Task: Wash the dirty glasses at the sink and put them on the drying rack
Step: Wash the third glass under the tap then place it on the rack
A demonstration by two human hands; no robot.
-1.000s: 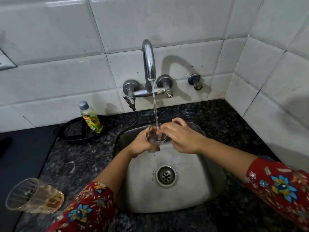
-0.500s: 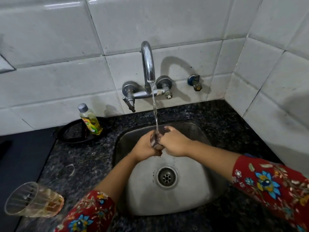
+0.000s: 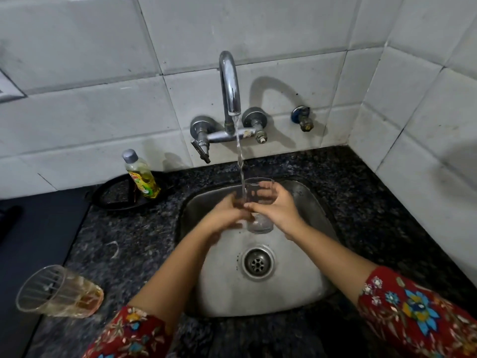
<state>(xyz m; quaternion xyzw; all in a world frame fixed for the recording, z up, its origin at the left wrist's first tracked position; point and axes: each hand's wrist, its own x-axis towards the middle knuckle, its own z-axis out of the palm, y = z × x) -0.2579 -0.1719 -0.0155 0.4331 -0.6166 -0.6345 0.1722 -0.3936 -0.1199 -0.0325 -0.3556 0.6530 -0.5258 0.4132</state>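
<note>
Holding a clear glass (image 3: 258, 205) upright under the tap's (image 3: 230, 83) water stream, the right hand (image 3: 276, 215) grips its side. The blurred left hand (image 3: 227, 218) touches the glass; I cannot tell its grip.

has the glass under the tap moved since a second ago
Yes. The glass now stands upright with its rim raised toward the faucet spout; earlier it sat lower, hidden between both hands.
</note>
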